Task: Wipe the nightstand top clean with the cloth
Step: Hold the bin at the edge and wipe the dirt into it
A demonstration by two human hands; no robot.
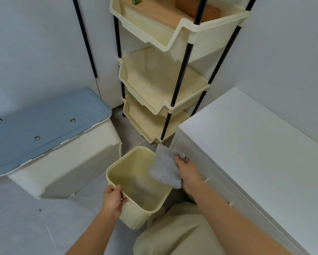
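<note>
A grey cloth (pixel 165 167) hangs from my right hand (pixel 188 172), which grips its upper corner over the right rim of a cream plastic bin (pixel 136 205). My left hand (pixel 114 198) holds the bin's near left rim. The white nightstand (pixel 255 144) stands to the right, its flat top bare and its drawer front just beside my right hand.
A cream tiered basket rack (pixel 162 80) on black poles stands in the corner behind the bin. A large cream container with a blue lid (pixel 44 124) sits at the left. Grey floor (pixel 25 227) lies in front. My knee (pixel 182 230) is below the bin.
</note>
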